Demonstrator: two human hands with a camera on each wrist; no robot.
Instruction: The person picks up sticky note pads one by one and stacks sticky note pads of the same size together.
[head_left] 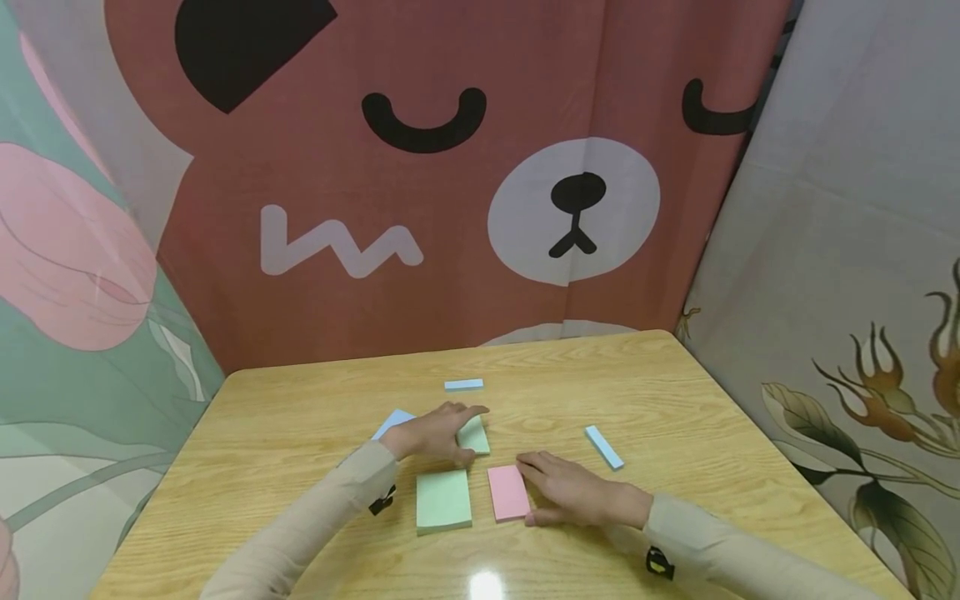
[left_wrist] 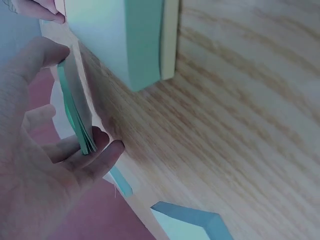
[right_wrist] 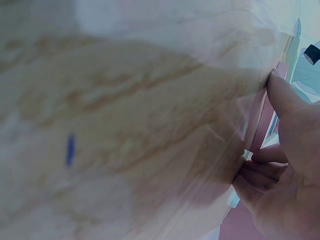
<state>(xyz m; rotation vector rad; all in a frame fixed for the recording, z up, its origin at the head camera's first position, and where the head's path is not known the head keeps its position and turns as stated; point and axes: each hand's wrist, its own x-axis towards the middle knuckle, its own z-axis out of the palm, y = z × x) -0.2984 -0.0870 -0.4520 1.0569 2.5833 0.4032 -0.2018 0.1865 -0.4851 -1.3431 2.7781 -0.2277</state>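
Note:
My left hand (head_left: pixel 435 432) pinches a small green sticky-note pad (head_left: pixel 474 437) by its ends, above the far side of the larger green pad. In the left wrist view this small pad (left_wrist: pixel 75 107) stands on edge between thumb and fingers, its sheets fanning slightly at one end. A pink sticky-note pad (head_left: pixel 508 493) lies on the table right of the larger green pad (head_left: pixel 443 500). My right hand (head_left: pixel 566 490) grips the pink pad's right side, thumb at the near corner and fingertips at the far one. The right wrist view shows the pink pad (right_wrist: pixel 261 120) edge-on.
A blue pad (head_left: pixel 392 422) lies left of my left hand, partly hidden by the wrist. One narrow light-blue strip pad (head_left: pixel 463 385) rests farther back, another strip pad (head_left: pixel 603 447) beyond my right hand. A bear-print curtain (head_left: pixel 450 308) hangs behind the wooden table (head_left: pixel 315 400).

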